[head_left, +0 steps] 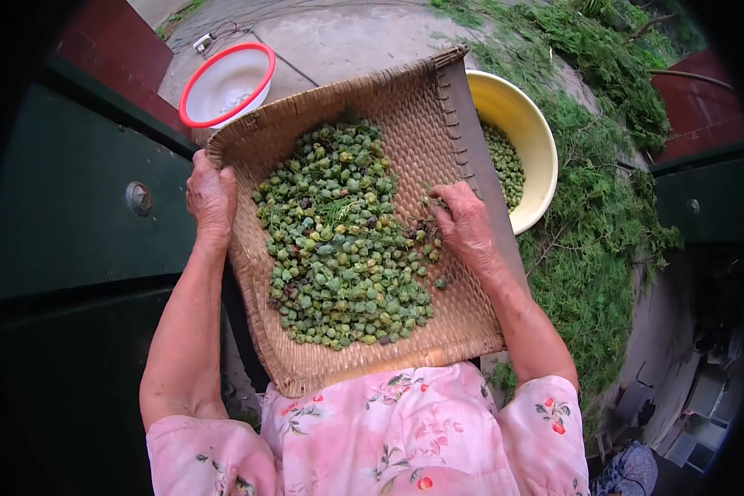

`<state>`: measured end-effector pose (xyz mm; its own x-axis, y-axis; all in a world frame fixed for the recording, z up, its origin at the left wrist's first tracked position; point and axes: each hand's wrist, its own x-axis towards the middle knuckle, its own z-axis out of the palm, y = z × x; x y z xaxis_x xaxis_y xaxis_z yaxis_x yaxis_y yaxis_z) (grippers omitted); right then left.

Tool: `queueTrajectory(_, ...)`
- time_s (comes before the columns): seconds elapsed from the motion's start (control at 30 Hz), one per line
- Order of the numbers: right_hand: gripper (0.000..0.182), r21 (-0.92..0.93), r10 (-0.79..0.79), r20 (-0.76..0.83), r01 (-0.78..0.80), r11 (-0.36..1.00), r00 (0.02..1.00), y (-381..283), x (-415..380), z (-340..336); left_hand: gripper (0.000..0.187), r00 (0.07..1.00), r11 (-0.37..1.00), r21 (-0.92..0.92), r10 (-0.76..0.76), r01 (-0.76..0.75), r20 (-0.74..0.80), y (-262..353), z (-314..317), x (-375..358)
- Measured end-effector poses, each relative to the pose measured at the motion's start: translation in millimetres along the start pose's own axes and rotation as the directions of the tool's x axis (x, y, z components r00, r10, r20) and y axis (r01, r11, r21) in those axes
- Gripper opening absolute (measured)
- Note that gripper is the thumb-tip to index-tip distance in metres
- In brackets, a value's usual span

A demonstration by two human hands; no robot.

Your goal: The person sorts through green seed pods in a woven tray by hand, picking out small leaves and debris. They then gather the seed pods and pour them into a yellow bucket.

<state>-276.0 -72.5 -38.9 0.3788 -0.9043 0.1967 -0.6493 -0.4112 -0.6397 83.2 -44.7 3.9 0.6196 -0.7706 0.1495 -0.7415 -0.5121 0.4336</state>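
Note:
A woven winnowing basket rests against my body, tilted, with its wide dark edge on the right. On it lies a heap of small green cones, mixed with leafy sprigs and some brown, dried bits. My left hand is closed around the basket's upper left rim. Over the right side of the heap, my right hand has its fingers drawn together in a pinch. Small green and brown bits lie at its fingertips, and what exactly it holds cannot be made out.
Beyond the basket's right edge stands a yellow bucket with more green cones inside. A white basin with a red rim is at the upper left. Cut green branches cover the ground on the right. Dark green door panels flank the left.

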Motion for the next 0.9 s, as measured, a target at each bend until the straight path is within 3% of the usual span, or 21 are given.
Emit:
queueTrajectory(0.1, 0.019, -0.134, 0.007, 0.065, 0.002, 0.991, 0.998, 0, 6, 8, 0.039, 1.0, 1.0, 0.006, -0.006, 0.006, 0.002, 1, 0, 0)
queueTrajectory(0.2, 0.021, -0.101, -0.044, 0.077, 0.052, 0.994, 0.996, 7, 10, 10, 0.039, 1.0, 1.0, 0.007, -0.003, 0.003, -0.013, 1, -1, -1)
queueTrajectory(0.3, 0.019, 0.11, 0.072, 0.042, -0.076, 0.991, 0.997, 18, 7, 3, 0.039, 0.999, 1.0, 0.014, -0.001, 0.001, -0.032, -1, 2, 0)
queueTrajectory(0.33, 0.019, 0.439, 0.247, 0.105, -0.267, 0.858, 0.963, 18, 7, -3, 0.039, 0.999, 1.0, 0.017, -0.001, 0.002, -0.036, -2, 3, 0)
queueTrajectory(0.37, 0.018, 0.693, 0.383, 0.223, -0.422, 0.585, 0.897, 15, 5, -12, 0.038, 1.0, 1.0, 0.009, -0.008, 0.008, -0.026, -1, 2, 0)
queueTrajectory(0.4, 0.018, 0.832, 0.456, 0.375, -0.51, 0.217, 0.807, 14, 3, -18, 0.037, 1.0, 1.0, 0.001, -0.014, 0.014, -0.014, 1, 0, 0)
queueTrajectory(0.43, 0.019, 0.916, 0.389, 0.374, -0.4, -0.016, 0.842, 16, -1, -19, 0.037, 1.0, 1.0, -0.007, -0.021, 0.021, -0.005, 3, -1, 0)
queueTrajectory(0.53, 0.018, 0.914, 0.313, 0.4, -0.401, -0.065, 0.862, 21, -7, -20, 0.035, 1.0, 1.0, -0.019, -0.011, 0.011, -0.007, 4, -2, -2)
queueTrajectory(0.57, 0.017, 0.867, 0.322, 0.441, -0.491, 0.087, 0.837, 21, -7, -23, 0.035, 1.0, 1.0, -0.021, -0.009, 0.009, -0.008, 3, -2, -1)
queueTrajectory(0.63, 0.017, 0.651, 0.284, 0.357, -0.455, 0.608, 0.89, 7, -8, -24, 0.035, 1.0, 1.0, -0.026, -0.006, 0.006, -0.012, 2, -1, 0)
queueTrajectory(0.67, 0.018, 0.458, 0.246, 0.326, -0.38, 0.804, 0.913, 0, -8, -23, 0.035, 1.0, 1.0, -0.023, -0.01, 0.009, -0.015, 2, -1, -1)
queueTrajectory(0.7, 0.019, 0.281, 0.122, 0.241, -0.19, 0.941, 0.963, 3, -11, -15, 0.035, 1.0, 1.0, -0.02, -0.012, 0.012, -0.019, 3, -1, -1)
queueTrajectory(0.8, 0.019, 0.051, -0.021, 0.202, 0.011, 0.999, 0.979, 4, -16, 5, 0.036, 1.0, 1.0, -0.012, -0.02, 0.02, -0.013, 5, -2, -2)
queueTrajectory(0.9, 0.02, 0.156, -0.007, 0.165, -0.019, 0.988, 0.986, 10, -15, 9, 0.036, 1.0, 1.0, -0.012, -0.012, 0.012, -0.022, 3, -1, -2)
